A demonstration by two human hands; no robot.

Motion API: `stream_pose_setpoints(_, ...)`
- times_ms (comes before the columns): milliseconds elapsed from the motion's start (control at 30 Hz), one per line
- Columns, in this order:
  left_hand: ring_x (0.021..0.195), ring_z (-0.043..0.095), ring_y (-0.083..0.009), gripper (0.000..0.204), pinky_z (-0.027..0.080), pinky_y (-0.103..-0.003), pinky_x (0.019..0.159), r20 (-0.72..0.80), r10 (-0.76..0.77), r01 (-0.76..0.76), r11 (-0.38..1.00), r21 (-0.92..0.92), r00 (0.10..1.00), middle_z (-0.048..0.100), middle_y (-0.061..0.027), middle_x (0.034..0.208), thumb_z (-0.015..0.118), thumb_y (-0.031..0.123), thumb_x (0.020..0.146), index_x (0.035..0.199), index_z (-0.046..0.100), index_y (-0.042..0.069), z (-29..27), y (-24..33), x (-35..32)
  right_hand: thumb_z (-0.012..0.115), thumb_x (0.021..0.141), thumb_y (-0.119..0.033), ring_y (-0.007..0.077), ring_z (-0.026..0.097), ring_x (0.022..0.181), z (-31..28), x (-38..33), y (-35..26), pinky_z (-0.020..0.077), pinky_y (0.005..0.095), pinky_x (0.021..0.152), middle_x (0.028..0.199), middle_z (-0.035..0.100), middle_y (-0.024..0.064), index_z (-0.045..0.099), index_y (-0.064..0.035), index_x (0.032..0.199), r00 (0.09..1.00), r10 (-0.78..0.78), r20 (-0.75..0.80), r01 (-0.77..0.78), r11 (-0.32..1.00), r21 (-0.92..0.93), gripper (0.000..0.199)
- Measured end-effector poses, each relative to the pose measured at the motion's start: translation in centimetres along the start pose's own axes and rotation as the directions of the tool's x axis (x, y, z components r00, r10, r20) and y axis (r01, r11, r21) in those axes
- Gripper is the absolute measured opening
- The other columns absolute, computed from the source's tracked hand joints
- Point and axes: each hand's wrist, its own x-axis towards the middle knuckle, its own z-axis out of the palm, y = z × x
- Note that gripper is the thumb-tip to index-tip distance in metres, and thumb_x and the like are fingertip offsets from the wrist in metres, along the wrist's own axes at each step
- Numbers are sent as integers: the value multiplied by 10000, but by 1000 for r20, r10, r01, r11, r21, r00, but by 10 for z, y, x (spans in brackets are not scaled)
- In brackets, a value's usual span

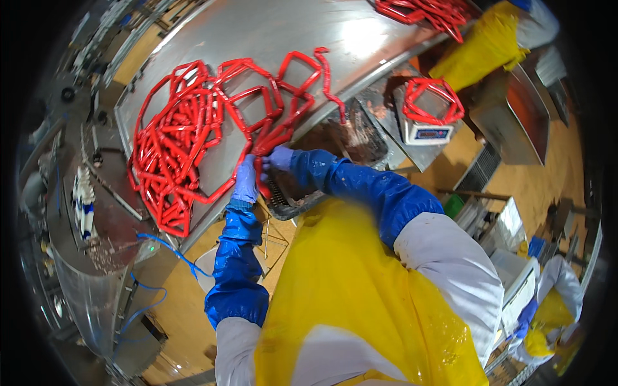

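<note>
Strings of red linked sausages (177,145) lie in a tangled heap on the steel table, and looser loops reach toward me. At the table's near edge my left hand (245,180), in a purple glove, is closed around part of a string. Close to its right, my right hand (280,159) has its fingers curled on a bunch of links (273,138). One link (262,177) hangs down between the hands, over the edge. The undersides of both hands and some fingertips are hidden.
Against the table edge sits a dark, wet tray (364,138). A scale (425,132) to the right bears coiled red sausages (432,101). More sausages (428,16) lie at the far end, near a person in a yellow apron (479,42). Another person (550,315) is at lower right.
</note>
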Motion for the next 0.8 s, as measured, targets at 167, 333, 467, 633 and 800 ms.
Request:
stream_pose_setpoints(167,673,580,-112,262,440,-234,506,58,42,-21,944,-329,997,663,3,924,567,310,993,1152,646,117,-1,-27,-10,654,823,-99,197,650,840,-56,13,-42,517,366,762,919,697,51,669,-66,1072,994,7,113,53,853,-520,251)
stream_pose_setpoints(333,657,602,-132,203,469,-261,513,-207,617,-602,787,139,759,636,-10,934,637,255,965,1062,672,81,21,12,-64,686,865,-217,150,571,608,-38,25,-112,440,296,513,864,704,56,667,-99,961,998,59,39,-68,943,326,153)
stream_pose_setpoints(467,744,632,-153,163,493,-306,600,375,843,-671,-23,741,385,625,-35,868,684,182,898,999,676,55,-13,39,-98,669,900,-248,116,500,487,26,49,-141,368,250,433,794,698,46,685,-89,922,943,-127,-307,103,990,-92,161)
stream_pose_setpoints(633,716,532,-151,111,470,-266,719,-44,914,-626,310,716,402,537,-78,802,623,3,831,929,615,55,-61,55,-150,674,899,-208,82,491,474,147,58,-156,336,216,397,758,676,25,686,-65,911,953,-295,-69,211,809,-549,144)
stream_pose_setpoints(800,780,495,-64,180,464,-224,717,-339,887,-773,446,452,314,515,14,868,636,24,917,1051,520,54,-144,66,-153,647,943,-175,140,616,624,243,136,-198,488,318,550,894,713,56,671,-15,1101,686,-385,617,579,-224,-784,227)
